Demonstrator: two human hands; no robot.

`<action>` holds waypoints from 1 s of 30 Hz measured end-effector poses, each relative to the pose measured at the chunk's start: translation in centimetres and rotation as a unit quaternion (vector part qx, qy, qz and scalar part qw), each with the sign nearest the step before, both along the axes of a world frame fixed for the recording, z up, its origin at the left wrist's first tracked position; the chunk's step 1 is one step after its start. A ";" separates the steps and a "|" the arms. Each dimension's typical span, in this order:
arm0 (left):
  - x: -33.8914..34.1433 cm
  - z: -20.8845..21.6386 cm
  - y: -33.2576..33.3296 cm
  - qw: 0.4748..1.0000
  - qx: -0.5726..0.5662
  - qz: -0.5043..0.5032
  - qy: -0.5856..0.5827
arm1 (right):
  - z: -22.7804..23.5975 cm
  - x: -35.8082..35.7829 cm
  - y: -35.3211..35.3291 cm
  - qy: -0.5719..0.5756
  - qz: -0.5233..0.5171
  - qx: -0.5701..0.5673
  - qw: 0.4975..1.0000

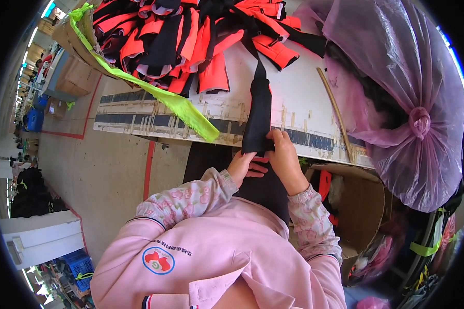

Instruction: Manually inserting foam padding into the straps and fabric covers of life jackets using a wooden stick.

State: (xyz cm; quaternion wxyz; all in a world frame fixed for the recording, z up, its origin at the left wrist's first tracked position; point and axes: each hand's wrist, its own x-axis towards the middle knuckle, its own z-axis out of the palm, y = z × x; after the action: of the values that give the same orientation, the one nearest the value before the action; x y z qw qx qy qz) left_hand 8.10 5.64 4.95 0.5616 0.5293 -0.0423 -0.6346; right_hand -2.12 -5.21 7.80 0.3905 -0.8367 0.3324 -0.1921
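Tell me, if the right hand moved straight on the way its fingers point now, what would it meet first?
The right hand points up-left, already pinching the black fabric strip at the table edge. Straight on, it would probably meet that strip first; depth is unclear.

Pink jacket point(216, 257), floral cuffed sleeves point(191, 198)

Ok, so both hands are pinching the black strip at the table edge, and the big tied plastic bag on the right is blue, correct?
Not quite: the bag is pink, not blue, as the head view shows. The rest holds: the left hand and right hand both pinch the black strip at the edge of the table, and the bag sits on the right, tied in a knot.
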 end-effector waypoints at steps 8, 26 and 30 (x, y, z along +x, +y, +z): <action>0.0 -0.6 -0.2 0.997 0.045 0.064 -0.012 | 0.4 0.7 0.8 0.036 0.009 -0.019 0.999; -0.1 -2.4 0.3 0.998 -0.069 -0.004 0.008 | 0.3 -1.2 1.3 0.030 0.012 -0.012 0.999; -1.6 -3.5 0.0 0.994 -0.092 -0.051 -0.019 | -0.9 -4.0 1.4 -0.038 -0.025 -0.012 0.999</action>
State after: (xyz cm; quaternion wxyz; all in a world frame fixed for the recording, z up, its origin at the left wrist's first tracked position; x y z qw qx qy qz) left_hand 6.46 5.60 1.49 0.5738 0.4849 -0.1381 -0.6453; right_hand -6.08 -3.83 6.86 0.3878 -0.8248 0.3357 -0.2380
